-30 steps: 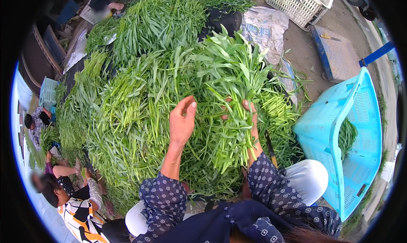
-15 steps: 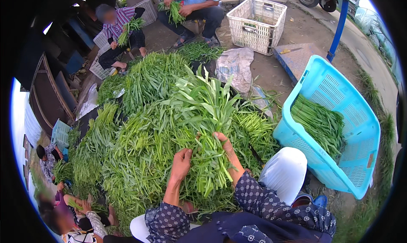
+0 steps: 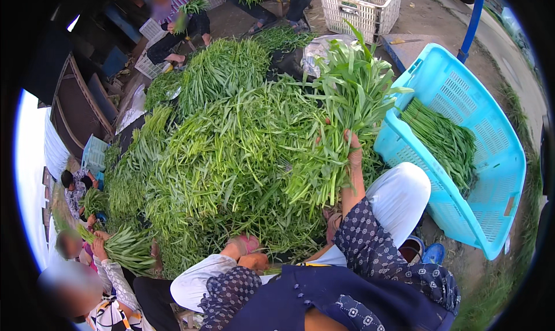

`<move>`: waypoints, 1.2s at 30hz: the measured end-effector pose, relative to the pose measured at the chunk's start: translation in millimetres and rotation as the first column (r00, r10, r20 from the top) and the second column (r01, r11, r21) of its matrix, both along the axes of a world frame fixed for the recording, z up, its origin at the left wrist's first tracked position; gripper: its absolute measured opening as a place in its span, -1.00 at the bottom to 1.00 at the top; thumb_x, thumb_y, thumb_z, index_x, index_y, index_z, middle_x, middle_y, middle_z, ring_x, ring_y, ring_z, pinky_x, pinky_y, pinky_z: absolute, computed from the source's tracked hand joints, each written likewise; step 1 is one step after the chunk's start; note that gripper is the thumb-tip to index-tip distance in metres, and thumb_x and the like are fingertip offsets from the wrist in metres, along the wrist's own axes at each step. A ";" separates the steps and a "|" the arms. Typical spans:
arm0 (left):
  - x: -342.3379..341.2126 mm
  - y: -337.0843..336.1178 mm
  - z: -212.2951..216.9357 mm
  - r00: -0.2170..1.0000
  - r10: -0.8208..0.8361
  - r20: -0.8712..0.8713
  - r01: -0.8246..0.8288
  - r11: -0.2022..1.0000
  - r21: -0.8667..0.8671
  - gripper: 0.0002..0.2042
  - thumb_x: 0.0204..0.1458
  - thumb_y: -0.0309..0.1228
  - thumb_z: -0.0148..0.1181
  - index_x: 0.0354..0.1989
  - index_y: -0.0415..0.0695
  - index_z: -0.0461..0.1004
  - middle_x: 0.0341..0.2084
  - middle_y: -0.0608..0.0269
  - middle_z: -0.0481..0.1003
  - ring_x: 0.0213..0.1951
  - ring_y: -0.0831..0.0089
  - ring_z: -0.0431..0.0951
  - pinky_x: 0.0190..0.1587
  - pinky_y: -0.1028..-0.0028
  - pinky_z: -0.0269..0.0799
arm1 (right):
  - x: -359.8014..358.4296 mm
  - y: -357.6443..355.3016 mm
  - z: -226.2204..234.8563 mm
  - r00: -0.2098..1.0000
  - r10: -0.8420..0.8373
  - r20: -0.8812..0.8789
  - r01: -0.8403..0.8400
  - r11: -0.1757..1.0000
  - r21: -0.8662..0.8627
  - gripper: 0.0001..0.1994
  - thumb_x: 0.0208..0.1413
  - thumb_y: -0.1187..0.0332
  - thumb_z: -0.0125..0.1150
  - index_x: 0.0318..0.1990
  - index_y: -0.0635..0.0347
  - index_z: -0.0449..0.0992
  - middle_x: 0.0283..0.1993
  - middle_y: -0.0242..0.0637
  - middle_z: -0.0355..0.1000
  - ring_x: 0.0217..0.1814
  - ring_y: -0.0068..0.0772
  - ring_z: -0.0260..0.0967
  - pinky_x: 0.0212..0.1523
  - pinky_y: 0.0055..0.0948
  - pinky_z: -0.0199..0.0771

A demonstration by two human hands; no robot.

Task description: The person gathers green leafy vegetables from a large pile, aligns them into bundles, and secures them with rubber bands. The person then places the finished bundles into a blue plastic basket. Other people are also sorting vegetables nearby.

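Note:
My right hand (image 3: 352,152) is shut on a thick bundle of long green leafy stalks (image 3: 341,105), held upright above the right side of a big heap of the same greens (image 3: 231,152). My left hand (image 3: 250,254) is low by my knee at the near foot of the heap. Its fingers are partly hidden, so I cannot tell whether it holds anything. Both forearms wear dark blue dotted sleeves.
A light blue plastic basket (image 3: 491,215) stands tilted at my right with trimmed stalks (image 3: 442,140) lying in it. A white crate (image 3: 358,7) and a blue pole (image 3: 471,24) are at the back. Other people handle greens at the back left (image 3: 173,19) and lower left (image 3: 110,285).
My right hand has lifted the bundle off the heap and swung it right, toward the blue basket. My left hand has let go and dropped back to my knee.

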State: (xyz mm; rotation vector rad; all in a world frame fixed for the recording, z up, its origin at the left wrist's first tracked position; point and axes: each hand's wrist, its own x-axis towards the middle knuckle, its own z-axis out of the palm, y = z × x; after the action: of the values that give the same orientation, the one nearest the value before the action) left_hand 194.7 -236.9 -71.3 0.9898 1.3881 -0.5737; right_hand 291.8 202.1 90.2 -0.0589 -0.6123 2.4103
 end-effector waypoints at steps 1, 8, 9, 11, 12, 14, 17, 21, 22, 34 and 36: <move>1.9 28.6 -1.3 0.994 -0.096 -0.061 0.100 0.993 0.066 -0.71 0.04 -0.30 0.12 -0.14 -0.21 0.57 -0.23 0.07 0.60 -0.19 0.23 0.60 -0.12 0.26 0.46 | 8.6 11.2 -3.8 0.994 -0.042 0.104 0.037 0.998 0.044 -0.34 0.03 0.07 0.20 0.19 0.40 0.33 -0.01 -0.05 0.49 -0.12 -0.21 0.52 -0.04 -0.32 0.52; -45.4 171.5 164.0 0.035 0.687 0.725 -0.803 -0.413 0.430 -0.52 0.23 -0.18 0.05 0.12 -0.37 0.35 -0.07 0.04 0.53 -0.03 0.33 0.53 0.01 0.39 0.42 | -39.8 -35.3 -6.9 0.818 -0.183 0.545 0.045 0.966 0.256 -0.16 -0.15 0.20 0.48 0.25 0.35 0.16 0.11 -0.19 0.36 0.07 -0.33 0.36 0.11 -0.37 0.35; -51.1 192.2 184.9 0.051 0.665 0.745 -0.839 -0.376 0.393 -0.46 0.21 -0.14 0.07 0.15 -0.39 0.31 -0.03 -0.04 0.49 0.03 0.31 0.49 0.07 0.38 0.38 | -45.5 -49.2 7.3 0.824 -0.145 0.548 -0.019 0.959 0.282 -0.15 -0.15 0.16 0.49 0.24 0.38 0.17 0.15 -0.16 0.33 0.06 -0.33 0.35 0.16 -0.38 0.28; -67.7 210.6 188.3 0.089 0.677 0.730 -0.875 -0.298 0.382 -0.33 0.14 -0.06 0.15 0.22 -0.40 0.22 0.07 -0.13 0.41 0.13 0.27 0.40 0.16 0.36 0.29 | -67.6 -76.9 -8.5 0.735 -0.086 0.673 -0.157 0.943 0.292 -0.26 -0.09 0.11 0.47 0.16 0.39 0.27 0.09 -0.16 0.37 0.03 -0.37 0.33 0.12 -0.36 0.30; -78.3 211.4 182.6 0.116 0.711 0.694 -0.879 -0.252 0.405 -0.25 0.08 -0.03 0.22 0.26 -0.39 0.17 0.12 -0.15 0.36 0.19 0.25 0.35 0.19 0.35 0.24 | -72.5 -92.7 12.7 0.711 -0.064 0.700 -0.234 0.918 0.321 -0.30 -0.07 0.10 0.46 0.11 0.41 0.32 0.05 -0.15 0.40 0.02 -0.38 0.33 0.10 -0.36 0.30; -89.1 223.3 162.1 0.181 0.867 0.464 -0.805 -0.140 0.576 -0.22 -0.02 -0.06 0.34 0.18 -0.46 0.19 0.01 -0.06 0.41 0.02 0.25 0.44 0.09 0.34 0.32 | -94.7 -98.1 -42.3 0.747 -0.045 0.663 -0.196 0.939 0.284 -0.49 0.07 0.15 0.34 0.05 0.33 0.39 -0.01 -0.23 0.44 -0.01 -0.43 0.32 0.06 -0.39 0.30; -85.8 210.5 134.0 -0.027 0.764 0.645 -0.882 -0.322 0.344 -0.43 -0.06 -0.34 0.36 0.07 -0.37 0.28 -0.09 0.05 0.46 -0.11 0.32 0.49 -0.02 0.39 0.40 | -100.6 -95.5 -77.4 0.664 0.175 0.727 -0.352 0.931 0.097 -0.64 0.19 0.26 0.20 0.07 0.23 0.40 -0.01 -0.31 0.45 -0.02 -0.46 0.31 0.05 -0.40 0.28; -72.2 204.3 113.2 -0.173 0.560 0.810 -0.709 -0.642 0.292 -0.57 -0.05 -0.63 0.23 0.05 -0.27 0.32 -0.14 0.19 0.49 -0.16 0.42 0.51 -0.07 0.44 0.44 | -96.4 -105.2 -57.5 0.588 0.011 0.809 -0.056 0.998 0.028 -0.65 0.26 0.22 0.09 0.10 0.23 0.38 0.01 -0.29 0.43 0.00 -0.44 0.32 0.07 -0.35 0.28; -71.4 204.2 112.4 -0.152 0.498 0.854 -0.650 -0.701 0.293 -0.58 -0.04 -0.65 0.21 0.04 -0.25 0.33 -0.16 0.22 0.49 -0.17 0.44 0.51 -0.08 0.46 0.44 | -98.3 -99.1 -81.5 0.632 0.018 0.775 0.004 1.000 -0.027 -0.58 0.29 0.17 0.02 0.18 0.24 0.28 0.10 -0.22 0.37 0.05 -0.36 0.31 0.09 -0.30 0.30; -112.1 208.7 105.1 -0.120 0.850 0.513 -0.892 -0.319 0.319 -0.54 -0.15 -0.44 0.43 -0.03 -0.31 0.47 -0.18 0.16 0.56 -0.23 0.44 0.55 -0.08 0.44 0.43 | -104.1 -85.2 -121.5 0.546 0.410 0.730 -0.446 0.881 -0.162 -0.35 0.27 -0.09 -0.09 0.30 0.27 0.14 0.33 -0.10 0.16 0.33 -0.16 0.13 0.26 -0.04 0.14; -105.7 205.9 104.8 -0.156 0.699 0.698 -0.855 -0.449 0.259 -0.56 -0.14 -0.47 0.42 -0.04 -0.31 0.48 -0.17 0.17 0.56 -0.20 0.44 0.55 -0.05 0.45 0.42 | -99.4 -82.1 -99.4 0.610 0.506 0.610 -0.524 0.835 -0.168 -0.34 0.27 -0.11 -0.07 0.28 0.29 0.15 0.28 -0.12 0.23 0.27 -0.16 0.20 0.21 -0.06 0.23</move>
State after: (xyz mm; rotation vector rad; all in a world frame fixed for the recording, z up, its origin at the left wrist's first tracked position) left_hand 89.0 -31.0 33.5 0.0935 1.7057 1.5738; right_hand 192.4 120.0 -9.3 -0.8350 -1.0924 2.9429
